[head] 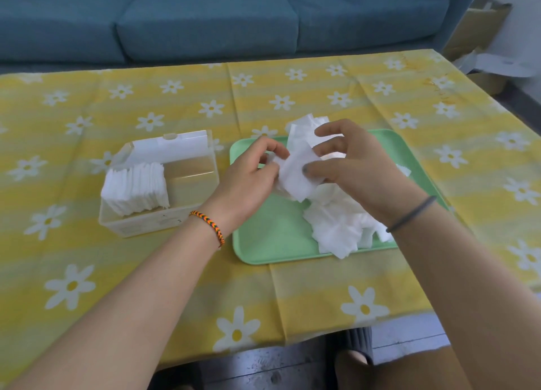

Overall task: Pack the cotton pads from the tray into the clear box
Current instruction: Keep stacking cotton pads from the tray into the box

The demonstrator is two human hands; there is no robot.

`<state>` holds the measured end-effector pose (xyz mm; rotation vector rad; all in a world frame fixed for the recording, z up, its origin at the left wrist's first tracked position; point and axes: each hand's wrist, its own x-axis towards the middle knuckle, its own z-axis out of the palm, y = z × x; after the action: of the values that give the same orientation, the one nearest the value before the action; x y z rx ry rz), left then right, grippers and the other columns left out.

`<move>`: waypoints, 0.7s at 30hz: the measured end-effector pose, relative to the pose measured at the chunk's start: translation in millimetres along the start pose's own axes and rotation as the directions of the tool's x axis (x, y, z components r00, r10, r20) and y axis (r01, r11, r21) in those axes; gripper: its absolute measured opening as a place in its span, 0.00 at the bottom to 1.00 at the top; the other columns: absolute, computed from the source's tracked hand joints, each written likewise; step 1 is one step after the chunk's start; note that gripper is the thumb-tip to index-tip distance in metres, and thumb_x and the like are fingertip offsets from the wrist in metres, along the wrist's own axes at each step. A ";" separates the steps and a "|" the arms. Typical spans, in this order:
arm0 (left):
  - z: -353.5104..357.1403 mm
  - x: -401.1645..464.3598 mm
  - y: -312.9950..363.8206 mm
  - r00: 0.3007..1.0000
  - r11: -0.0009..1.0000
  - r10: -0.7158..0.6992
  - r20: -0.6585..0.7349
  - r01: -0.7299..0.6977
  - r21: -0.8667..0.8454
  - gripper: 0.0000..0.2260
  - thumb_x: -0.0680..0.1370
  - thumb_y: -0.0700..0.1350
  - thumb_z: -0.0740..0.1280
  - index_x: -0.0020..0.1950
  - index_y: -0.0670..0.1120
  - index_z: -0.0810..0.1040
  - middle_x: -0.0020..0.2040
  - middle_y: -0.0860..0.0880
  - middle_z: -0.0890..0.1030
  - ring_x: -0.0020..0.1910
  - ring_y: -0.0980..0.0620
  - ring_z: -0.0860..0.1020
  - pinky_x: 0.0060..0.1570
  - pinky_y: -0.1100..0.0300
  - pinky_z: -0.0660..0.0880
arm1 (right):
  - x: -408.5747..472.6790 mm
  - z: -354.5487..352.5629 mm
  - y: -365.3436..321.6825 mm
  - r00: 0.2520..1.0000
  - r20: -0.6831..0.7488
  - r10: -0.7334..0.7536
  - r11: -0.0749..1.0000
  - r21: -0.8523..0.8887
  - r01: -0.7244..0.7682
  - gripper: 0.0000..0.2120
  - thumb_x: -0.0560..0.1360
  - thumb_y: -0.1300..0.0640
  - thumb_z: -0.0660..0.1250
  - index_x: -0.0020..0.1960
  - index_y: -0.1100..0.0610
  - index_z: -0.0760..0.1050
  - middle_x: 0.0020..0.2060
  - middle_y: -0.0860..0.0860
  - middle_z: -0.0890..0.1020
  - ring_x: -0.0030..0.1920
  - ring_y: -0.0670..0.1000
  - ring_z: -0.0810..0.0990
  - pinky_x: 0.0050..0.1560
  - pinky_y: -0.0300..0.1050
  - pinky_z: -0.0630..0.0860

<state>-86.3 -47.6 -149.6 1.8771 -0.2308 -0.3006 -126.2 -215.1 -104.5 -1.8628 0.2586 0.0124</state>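
White square cotton pads (336, 228) lie in a loose heap on a mint-green rectangular plastic tray (272, 243), under and just in front of the person's right hand (360, 170). Both hands meet above the middle of the tray and share a small bunch of pads (295, 176). The right hand grips the bunch from the right, thumb lying across the front of the top pad and fingers curled behind it; several pads fan upward past its fingertips. The left hand (248, 179) pinches the left edge of the same bunch, its fingers bent inward, though the exact fingertip contact is hidden by the pads.

To the left of the left hand, just beside the tray but apart from it, sits a clear rectangular plastic box (202, 202) with its lid (175, 146) swung open and standing upright at the far side. A neat row of pads (136, 187) stands on edge in the left half of the box; the right half shows bare bottom.

A braided orange, green and black bracelet (209, 225) circles the left wrist, and a thin dark band (411, 214) circles the right wrist. Everything rests on a yellow tablecloth printed with white daisies (87, 272). Beyond the hands, a teal fabric sofa (205, 24) runs along the far side of the table.
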 end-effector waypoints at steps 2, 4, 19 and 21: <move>-0.5 -0.2 3.0 0.999 0.998 -0.042 0.011 0.042 -0.055 0.13 0.71 0.46 0.56 0.46 0.57 0.79 0.45 0.45 0.78 0.44 0.49 0.75 0.54 0.43 0.78 | 1.0 2.2 0.4 0.999 -0.036 -0.022 1.000 0.005 0.022 0.23 0.70 0.68 0.72 0.63 0.57 0.71 0.50 0.58 0.82 0.39 0.51 0.83 0.43 0.47 0.83; -1.1 -0.6 5.7 0.998 0.996 -0.059 0.016 0.060 -0.073 0.12 0.71 0.49 0.56 0.46 0.56 0.79 0.45 0.49 0.79 0.46 0.48 0.77 0.61 0.39 0.76 | 1.8 2.5 0.2 0.998 -0.053 -0.018 0.997 0.071 0.022 0.22 0.72 0.68 0.72 0.63 0.58 0.71 0.48 0.59 0.83 0.38 0.52 0.83 0.39 0.42 0.82; -0.2 -0.8 -1.4 1.000 0.999 0.024 -0.006 -0.023 0.043 0.06 0.79 0.42 0.65 0.55 0.51 0.75 0.49 0.50 0.80 0.40 0.50 0.77 0.40 0.57 0.71 | 9.1 14.5 6.5 0.992 -0.082 -0.098 0.995 -0.044 0.095 0.17 0.73 0.62 0.71 0.60 0.57 0.70 0.42 0.49 0.85 0.30 0.46 0.81 0.32 0.38 0.77; -0.8 1.0 -4.6 0.999 0.997 0.019 -0.031 -0.017 0.069 0.08 0.80 0.40 0.64 0.55 0.52 0.71 0.48 0.48 0.80 0.38 0.50 0.75 0.38 0.58 0.70 | 11.8 9.5 10.7 0.983 -0.123 -0.133 0.987 -0.109 0.120 0.15 0.74 0.60 0.70 0.58 0.55 0.71 0.43 0.48 0.84 0.33 0.47 0.82 0.35 0.42 0.78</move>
<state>-85.0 -45.7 -153.8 1.9452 -0.2394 -0.2535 -115.5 -211.1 -119.1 -1.9814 0.2320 -0.1866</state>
